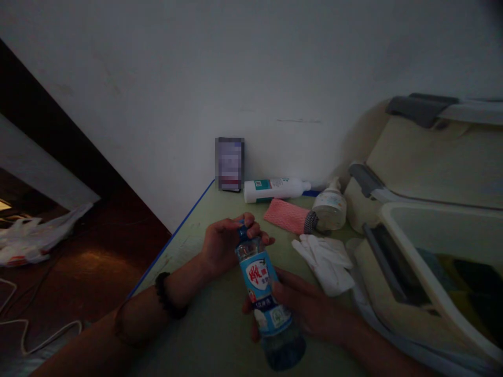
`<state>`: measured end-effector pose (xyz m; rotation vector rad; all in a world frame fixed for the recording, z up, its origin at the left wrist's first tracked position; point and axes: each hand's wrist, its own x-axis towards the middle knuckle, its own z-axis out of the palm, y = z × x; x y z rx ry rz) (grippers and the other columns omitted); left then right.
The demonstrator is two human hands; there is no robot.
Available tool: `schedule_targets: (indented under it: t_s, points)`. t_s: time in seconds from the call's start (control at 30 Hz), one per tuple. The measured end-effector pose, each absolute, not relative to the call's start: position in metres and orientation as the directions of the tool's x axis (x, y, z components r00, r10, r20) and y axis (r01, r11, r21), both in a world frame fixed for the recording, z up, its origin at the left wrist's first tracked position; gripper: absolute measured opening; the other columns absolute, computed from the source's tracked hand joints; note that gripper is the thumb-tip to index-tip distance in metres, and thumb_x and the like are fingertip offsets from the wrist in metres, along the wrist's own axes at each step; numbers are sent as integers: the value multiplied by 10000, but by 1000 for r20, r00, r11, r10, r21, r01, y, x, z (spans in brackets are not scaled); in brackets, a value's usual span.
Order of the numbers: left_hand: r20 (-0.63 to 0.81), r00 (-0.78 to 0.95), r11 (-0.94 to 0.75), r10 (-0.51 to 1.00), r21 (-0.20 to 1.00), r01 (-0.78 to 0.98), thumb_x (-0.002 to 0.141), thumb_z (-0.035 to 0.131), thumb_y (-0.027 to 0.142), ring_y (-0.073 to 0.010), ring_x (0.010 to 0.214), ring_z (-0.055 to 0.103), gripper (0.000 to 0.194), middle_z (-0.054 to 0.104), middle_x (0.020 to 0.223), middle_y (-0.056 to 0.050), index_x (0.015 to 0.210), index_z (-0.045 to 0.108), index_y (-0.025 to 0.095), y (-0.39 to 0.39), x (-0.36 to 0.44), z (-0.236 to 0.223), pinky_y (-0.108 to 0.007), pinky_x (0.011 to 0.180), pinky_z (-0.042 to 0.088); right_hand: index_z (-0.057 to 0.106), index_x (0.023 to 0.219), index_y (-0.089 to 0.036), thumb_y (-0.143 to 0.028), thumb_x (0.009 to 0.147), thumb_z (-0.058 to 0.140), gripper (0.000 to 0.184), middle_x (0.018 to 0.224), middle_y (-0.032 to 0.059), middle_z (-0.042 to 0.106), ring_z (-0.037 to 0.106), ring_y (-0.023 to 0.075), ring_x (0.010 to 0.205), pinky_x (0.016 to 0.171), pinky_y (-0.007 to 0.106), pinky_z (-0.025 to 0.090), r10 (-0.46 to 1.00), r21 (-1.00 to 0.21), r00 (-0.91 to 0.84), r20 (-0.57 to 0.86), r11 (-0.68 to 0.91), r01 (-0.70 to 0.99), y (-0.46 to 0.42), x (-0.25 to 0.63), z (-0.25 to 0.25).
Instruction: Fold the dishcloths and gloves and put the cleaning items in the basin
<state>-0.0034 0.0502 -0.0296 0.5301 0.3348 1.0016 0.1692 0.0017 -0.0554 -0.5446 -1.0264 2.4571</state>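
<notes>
A clear dish soap bottle (267, 303) with a blue label and blue cap is held tilted above the table, its neck pointing away from me. My right hand (301, 301) wraps round the body from the right side. At the neck, my left hand (228, 243) has its fingers closed about the cap (242, 229); a dark beaded bracelet is on that wrist. Just beyond my hands lie a pink textured cloth (288, 215) with a checked dark edge and a pair of white gloves (326, 262).
Along the wall are a phone (230, 163) propped upright, a white bottle (275, 189) on its side and a clear pump bottle (330, 207). An open lidded bin (396, 209) stands at right. On the dark floor at left are a plastic bag (27, 235) and a cable (25, 324).
</notes>
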Motion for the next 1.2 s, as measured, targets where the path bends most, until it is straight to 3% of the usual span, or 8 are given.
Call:
schedule_targets:
  t_s: [0.17,0.3,0.5,0.63,0.73,0.93,1.07,1.2]
  points:
    - [-35,517,333,855,802,-497,680,512,257,-231,785,599,117,592,763,-52,750,524,164,50,1,-34,-389,782,422,495,982,-172,-414,673,723,454,779,9,592,603,126,618,546,246,454,601,-878,-764,-232,-469,-102,-4,174,-57]
    - [86,386,-48,918,993,-106,802,457,375,-173,668,538,216,561,736,-28,774,523,172,54,-3,-40,-298,641,415,476,950,-175,-561,666,661,514,718,-2,577,571,110,529,487,244,447,621,-800,-739,-262,-568,-193,-5,171,-60]
    - [205,352,-280,913,944,177,833,498,407,-133,586,452,296,548,668,1,869,634,147,59,-16,-37,-253,583,328,483,1053,-191,-529,807,532,422,781,2,551,534,102,628,574,247,438,730,-852,-629,-268,-484,-198,-14,162,-53]
    - [272,306,-352,912,904,245,885,389,422,-152,642,486,340,555,741,-14,936,595,157,53,-10,-36,-261,612,353,481,1079,-212,-394,657,739,527,770,-33,527,500,98,650,585,234,401,758,-920,-620,-201,-363,-146,-14,164,-55]
    - [315,285,-391,905,880,268,882,380,442,-145,579,457,347,516,660,3,862,575,157,50,-8,-36,-261,571,338,477,1048,-203,-340,595,774,558,761,-37,542,513,91,605,557,235,407,731,-916,-654,-194,-373,-146,-11,165,-57]
    - [427,223,-477,876,837,269,826,383,581,-129,493,355,435,384,553,34,659,478,191,52,-9,-40,-275,519,278,445,947,-183,-438,636,678,465,681,20,631,608,144,518,443,230,427,648,-794,-742,-169,-536,-288,-3,160,-54]
    - [468,174,-499,866,827,259,848,322,579,-141,492,343,463,367,539,26,600,446,208,60,2,-46,-290,513,262,462,886,-176,-392,660,660,370,641,13,634,582,123,465,426,242,453,714,-772,-674,-188,-531,-348,-3,160,-52]
    - [496,149,-518,855,819,248,824,423,539,-148,484,345,436,393,496,19,536,455,214,75,16,-47,-297,517,259,475,850,-177,-356,645,680,341,620,-19,613,570,106,461,435,239,461,793,-773,-580,-188,-484,-411,-3,160,-52]
